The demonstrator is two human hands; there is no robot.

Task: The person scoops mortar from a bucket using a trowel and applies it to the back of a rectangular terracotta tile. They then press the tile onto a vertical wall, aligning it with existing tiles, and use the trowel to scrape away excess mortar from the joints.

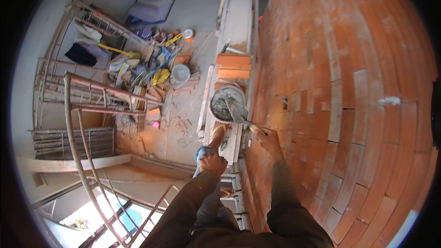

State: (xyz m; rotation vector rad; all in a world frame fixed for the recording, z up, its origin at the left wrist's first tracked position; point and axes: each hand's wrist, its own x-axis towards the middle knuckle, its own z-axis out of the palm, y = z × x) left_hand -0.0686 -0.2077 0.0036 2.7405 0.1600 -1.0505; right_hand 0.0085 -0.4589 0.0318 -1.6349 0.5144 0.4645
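My right hand [266, 141] is closed round the pale handle of a trowel [235, 110]. The trowel's blade, coated in grey mortar, reaches over and into a round bucket [212, 111] of wet mortar. The bucket stands on a plank platform, in front of my sandalled foot [219, 134]. My left hand [212, 162] rests at my bent knee with its fingers curled; what they hold, if anything, is hidden. Beyond the bucket several orange bricks [233, 59] lie on the platform, with a hammer [234, 50] just behind them.
An orange brick wall [312, 110] rises close along my right side. The plank platform [236, 14] runs away ahead. Down on the floor at left are a grey bucket [181, 73], loose bricks, a yellow level [173, 40] and mixed clutter. Metal scaffold frames [82, 156] stand at left.
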